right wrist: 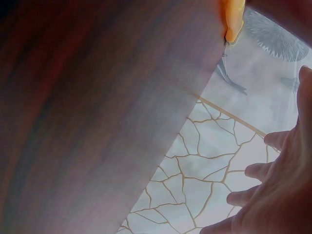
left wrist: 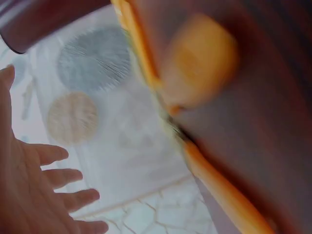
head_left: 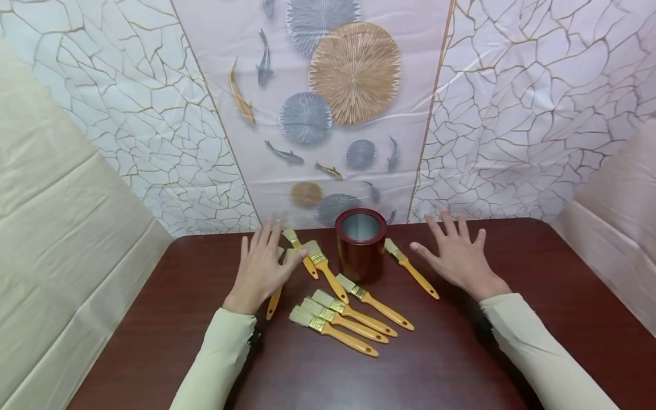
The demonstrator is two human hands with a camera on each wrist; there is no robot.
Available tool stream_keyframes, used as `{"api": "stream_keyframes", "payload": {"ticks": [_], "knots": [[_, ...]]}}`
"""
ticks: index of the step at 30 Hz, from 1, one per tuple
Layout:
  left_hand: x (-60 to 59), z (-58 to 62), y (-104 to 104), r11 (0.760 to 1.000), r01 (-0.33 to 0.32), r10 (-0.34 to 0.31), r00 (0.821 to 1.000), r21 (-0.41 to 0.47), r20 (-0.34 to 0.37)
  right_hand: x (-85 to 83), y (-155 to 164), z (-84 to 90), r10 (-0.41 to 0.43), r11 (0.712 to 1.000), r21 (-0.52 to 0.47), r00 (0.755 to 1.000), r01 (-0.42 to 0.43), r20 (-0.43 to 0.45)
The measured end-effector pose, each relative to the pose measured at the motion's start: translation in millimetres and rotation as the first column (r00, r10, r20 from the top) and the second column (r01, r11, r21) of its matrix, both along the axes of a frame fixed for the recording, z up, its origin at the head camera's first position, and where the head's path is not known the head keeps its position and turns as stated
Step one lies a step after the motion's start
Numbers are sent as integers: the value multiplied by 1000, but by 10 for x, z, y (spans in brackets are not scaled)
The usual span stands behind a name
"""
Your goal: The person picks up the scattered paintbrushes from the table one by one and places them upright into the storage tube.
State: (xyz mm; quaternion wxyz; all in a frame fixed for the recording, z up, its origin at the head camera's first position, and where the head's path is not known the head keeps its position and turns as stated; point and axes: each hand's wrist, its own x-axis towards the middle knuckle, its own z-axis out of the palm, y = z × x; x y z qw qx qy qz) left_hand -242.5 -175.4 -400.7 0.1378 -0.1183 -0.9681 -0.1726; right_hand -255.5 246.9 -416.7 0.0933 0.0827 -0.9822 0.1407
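My left hand (head_left: 260, 269) is held over the left group of paintbrushes, fingers straight and spread, holding nothing. Beneath it, a paintbrush (head_left: 274, 303) is partly hidden. Beside its thumb lie another paintbrush (head_left: 308, 263) and a wider-bristled paintbrush (head_left: 332, 282). My right hand (head_left: 463, 261) is also spread and holds nothing; nearest to it is a single paintbrush (head_left: 419, 279) with a yellow handle. Between the hands stands an upright dark red can (head_left: 361, 256), its top open and its inside grey. In the left wrist view a blurred orange handle (left wrist: 224, 187) shows beyond the palm.
Several more yellow-handled paintbrushes (head_left: 353, 340) lie slanted in front of the can, some overlapping. All rest on a dark brown table (head_left: 435, 364). A patterned wall covering (head_left: 353, 80) hangs behind the table's back edge, with pale cloth (head_left: 61, 228) at the left side.
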Motion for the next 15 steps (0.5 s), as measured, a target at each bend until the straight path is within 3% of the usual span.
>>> {"api": "stream_keyframes", "payload": {"ticks": [6, 11, 15], "knots": [[48, 133, 259, 984, 149, -149, 989, 94, -2, 15, -38, 2, 4, 1000, 7, 1000, -4, 22], [62, 215, 509, 936, 287, -282, 958, 202, -52, 5, -36, -7, -1, 1000, 10, 999, 1, 44], [41, 255, 725, 905, 328, -318, 945, 270, -79, -3, -27, -11, -5, 1000, 7, 998, 5, 56]]}}
